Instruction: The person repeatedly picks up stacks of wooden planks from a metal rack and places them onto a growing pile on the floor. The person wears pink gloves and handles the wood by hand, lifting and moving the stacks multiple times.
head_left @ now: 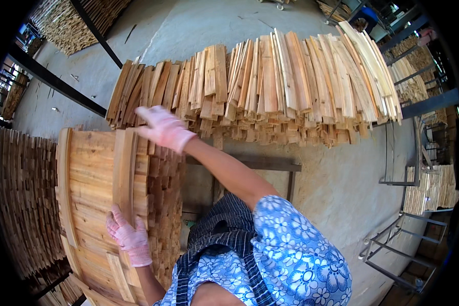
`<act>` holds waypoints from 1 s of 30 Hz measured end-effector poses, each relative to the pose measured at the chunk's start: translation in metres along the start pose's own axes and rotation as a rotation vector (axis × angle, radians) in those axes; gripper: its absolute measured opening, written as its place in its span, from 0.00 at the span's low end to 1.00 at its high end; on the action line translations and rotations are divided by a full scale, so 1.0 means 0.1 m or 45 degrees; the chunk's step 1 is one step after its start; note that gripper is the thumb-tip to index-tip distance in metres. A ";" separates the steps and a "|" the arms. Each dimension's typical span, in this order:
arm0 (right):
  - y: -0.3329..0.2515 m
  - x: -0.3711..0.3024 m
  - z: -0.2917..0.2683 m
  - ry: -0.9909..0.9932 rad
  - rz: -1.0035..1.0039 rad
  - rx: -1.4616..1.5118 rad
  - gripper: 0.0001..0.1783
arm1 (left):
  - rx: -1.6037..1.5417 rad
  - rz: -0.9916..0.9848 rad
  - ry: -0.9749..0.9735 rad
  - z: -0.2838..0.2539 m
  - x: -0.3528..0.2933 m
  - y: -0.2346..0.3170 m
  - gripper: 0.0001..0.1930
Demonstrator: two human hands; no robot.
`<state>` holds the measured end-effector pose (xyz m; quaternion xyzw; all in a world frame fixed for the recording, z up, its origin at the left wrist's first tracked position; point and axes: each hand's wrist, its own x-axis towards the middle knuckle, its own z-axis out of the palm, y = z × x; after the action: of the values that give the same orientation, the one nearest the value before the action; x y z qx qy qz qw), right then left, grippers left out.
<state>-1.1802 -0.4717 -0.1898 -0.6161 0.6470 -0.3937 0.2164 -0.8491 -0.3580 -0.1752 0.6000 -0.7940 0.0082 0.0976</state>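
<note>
My left hand, in a pinkish-white work glove, is at the near end of a wooden plank. Its fingers and thumb are apart, resting around that end. The plank lies lengthwise on a stack of boards, close to the stack's right edge. Stretched across in front of me, my right hand wears a similar glove and is slightly blurred. Its fingers reach out flat over the plank's far end; whether they touch it I cannot tell. Just beyond is a long pile of loose wooden slats.
Dark metal bars run beside the slat pile. A low metal frame stands beneath it. More stacked wood rises at the left. Metal racks stand on the concrete floor at the right. A person in blue is far back.
</note>
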 end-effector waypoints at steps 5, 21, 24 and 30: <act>1.67 -1.13 -1.43 0.821 0.459 -0.806 0.28 | -1.186 0.217 -0.452 0.54 0.37 1.45 0.35; 3.33 -1.99 -2.11 1.710 1.451 0.947 0.52 | -0.673 0.108 -1.181 2.56 1.45 5.99 0.63; 3.14 -1.79 -1.88 1.667 1.416 0.796 0.47 | -1.081 0.028 -1.200 2.74 1.63 5.75 0.63; 2.71 -1.92 -1.65 1.193 1.198 0.459 0.43 | -1.357 0.304 -1.227 3.02 1.70 5.16 0.63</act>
<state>-1.4480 -0.2641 -0.3409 0.0111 0.7954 -0.5842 0.1609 -1.4295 -0.4150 -0.3896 0.3172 -0.7049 -0.6343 0.0146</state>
